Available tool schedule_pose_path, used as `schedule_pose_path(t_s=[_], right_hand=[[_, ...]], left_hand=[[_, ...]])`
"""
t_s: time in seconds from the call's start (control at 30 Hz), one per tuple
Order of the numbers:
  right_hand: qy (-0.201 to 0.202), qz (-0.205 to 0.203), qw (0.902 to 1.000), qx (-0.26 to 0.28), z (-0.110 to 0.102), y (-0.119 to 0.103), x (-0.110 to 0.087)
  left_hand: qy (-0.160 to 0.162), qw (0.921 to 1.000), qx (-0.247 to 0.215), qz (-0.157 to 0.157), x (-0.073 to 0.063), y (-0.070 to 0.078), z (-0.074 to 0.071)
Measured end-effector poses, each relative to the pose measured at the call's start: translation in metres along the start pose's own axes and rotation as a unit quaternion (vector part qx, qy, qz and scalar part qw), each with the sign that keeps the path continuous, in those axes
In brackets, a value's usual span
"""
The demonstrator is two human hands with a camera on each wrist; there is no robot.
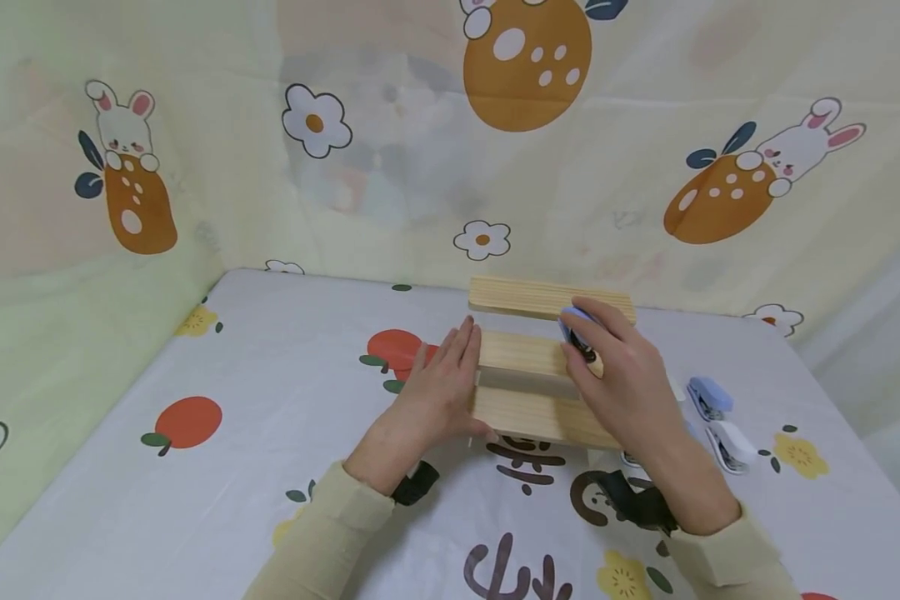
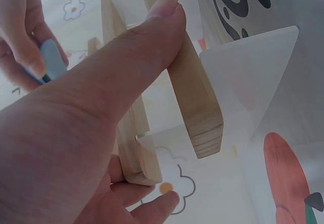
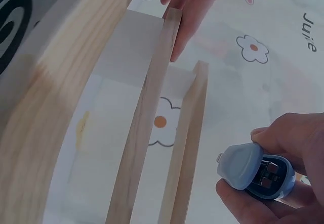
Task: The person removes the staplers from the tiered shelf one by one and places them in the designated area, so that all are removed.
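My left hand [image 1: 437, 392] grips the left end of a stepped wooden rack, its thumb on the front plank [image 1: 536, 414] and its fingers at the end of the middle plank [image 1: 521, 353]. The back plank [image 1: 513, 297] stands farthest from me. Clear plastic side panels [image 2: 253, 77] join the planks. Over the right part of the rack, my right hand [image 1: 633, 383] pinches a small light-blue stapler [image 3: 239, 166] between thumb and fingers. The stapler is tilted, its metal inner part showing, close over the middle plank in the head view.
Right of the rack, a blue stapler [image 1: 711, 395] and a white stapler [image 1: 730, 446] lie on the patterned cloth. Something small beside them is mostly hidden by my right hand. A printed curtain [image 1: 397, 192] hangs close behind the rack.
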State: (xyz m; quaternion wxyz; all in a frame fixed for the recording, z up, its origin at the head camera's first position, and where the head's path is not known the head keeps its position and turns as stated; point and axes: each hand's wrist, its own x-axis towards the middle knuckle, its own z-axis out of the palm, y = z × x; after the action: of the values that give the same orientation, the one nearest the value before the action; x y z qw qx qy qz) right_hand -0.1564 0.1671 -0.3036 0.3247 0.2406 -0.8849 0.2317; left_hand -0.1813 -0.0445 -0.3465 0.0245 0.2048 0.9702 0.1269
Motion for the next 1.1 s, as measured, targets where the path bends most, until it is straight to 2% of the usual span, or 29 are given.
schedule_pose_path(t_s=[0.5,1.1], right_hand=[[0.0,0.028,0.9991,-0.031,-0.023,0.009,-0.033],[-0.021,0.022,0.9976,-0.062,-0.045,0.015,-0.068]], left_hand=[[0.005,0.9999,0.01,0.002,-0.001,0.0,0.001],[0.016,0.9998,0.005,0.01,-0.002,0.001,0.001]])
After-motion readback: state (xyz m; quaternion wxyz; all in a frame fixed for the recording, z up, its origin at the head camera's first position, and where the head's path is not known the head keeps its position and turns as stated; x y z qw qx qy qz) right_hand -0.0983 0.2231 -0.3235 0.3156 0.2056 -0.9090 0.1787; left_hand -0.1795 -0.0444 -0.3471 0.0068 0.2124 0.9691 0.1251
